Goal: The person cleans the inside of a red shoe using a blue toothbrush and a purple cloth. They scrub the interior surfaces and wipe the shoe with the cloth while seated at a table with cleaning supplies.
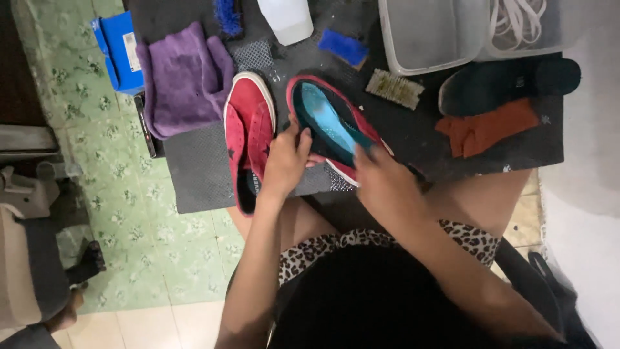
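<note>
Near the middle of the frame, the left hand (286, 161) holds the side of a red shoe (336, 129). Its fingers are curled around the shoe's edge. The right hand (381, 178) is closed on the end of the shoe nearest the person, and its fingertips reach into the opening. Inside the shoe sits a light blue insole (326, 116). The shoe is tipped up off the dark table (194, 168), just above the person's lap.

The other red shoe (248, 139) lies flat on the table, just to the left, close to the left hand.

To do this step well, I think the left hand should keep the shoe steady so it does not wobble. The right hand should work slowly along the insole. A soft insole can bend or crease if it gets pushed or pulled too fast. Keeping the shoe tipped toward the face helps the person see inside.

Other things lie around. A purple cloth (184, 77) is at the upper left, with a blue box (119, 52) beside it. A scrub brush (395, 88) with pale bristles lies to the right of the held shoe. Farther right are a dark insole (504, 84) and an orange cloth (487, 126). A clear plastic tub (433, 32) is at the top, and a white bottle (287, 19) stands to its left.
</note>
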